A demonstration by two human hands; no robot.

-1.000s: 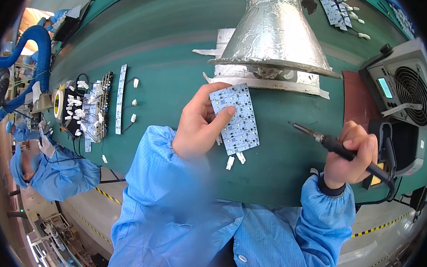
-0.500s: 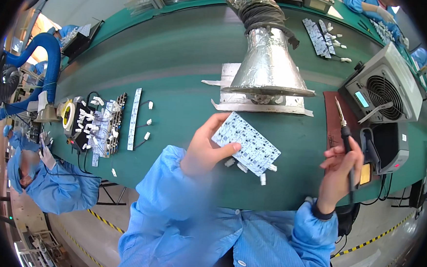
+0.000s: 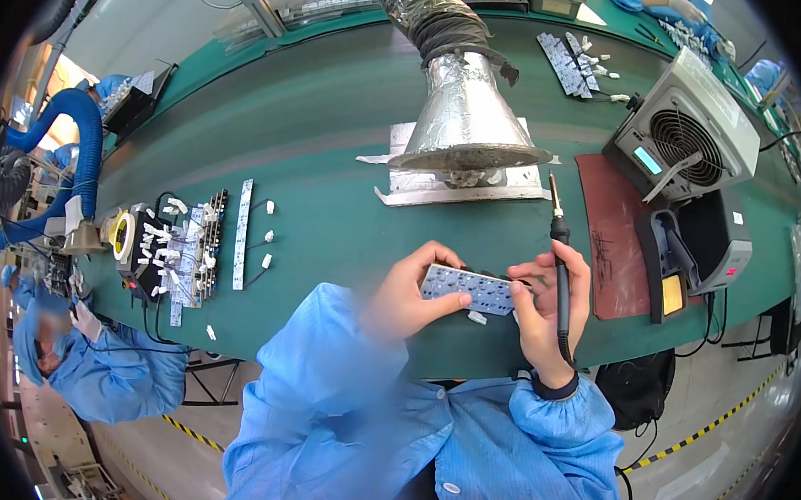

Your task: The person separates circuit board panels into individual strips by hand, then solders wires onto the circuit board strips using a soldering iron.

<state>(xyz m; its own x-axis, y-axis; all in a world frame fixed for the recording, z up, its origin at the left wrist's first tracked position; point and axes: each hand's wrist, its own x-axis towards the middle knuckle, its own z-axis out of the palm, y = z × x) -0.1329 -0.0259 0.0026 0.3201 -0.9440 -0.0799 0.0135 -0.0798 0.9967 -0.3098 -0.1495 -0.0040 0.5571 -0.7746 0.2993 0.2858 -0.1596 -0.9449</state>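
Observation:
Over the near part of the green bench I hold a white circuit board (image 3: 468,289) with dark components, tilted so that it looks narrow. My left hand (image 3: 423,293) grips its left end, thumb on the face. My right hand (image 3: 548,309) pinches the right end with thumb and fingers. That same hand also carries a soldering iron (image 3: 560,228), its tip pointing up and away. A white connector (image 3: 477,317) shows below the board's lower edge; the fingers behind the board are mostly hidden.
A foil-covered fume hood (image 3: 468,117) stands ahead over a white plate. To the right are a fan unit (image 3: 682,139) and a soldering station (image 3: 708,246) with a yellow sponge (image 3: 673,296). At left lie a board strip (image 3: 243,236) and wired boards (image 3: 190,246). A co-worker (image 3: 105,351) sits at far left.
My right hand has moved left with the soldering iron and taken the board's right end. The board has tilted from showing its full face. The view has shifted slightly.

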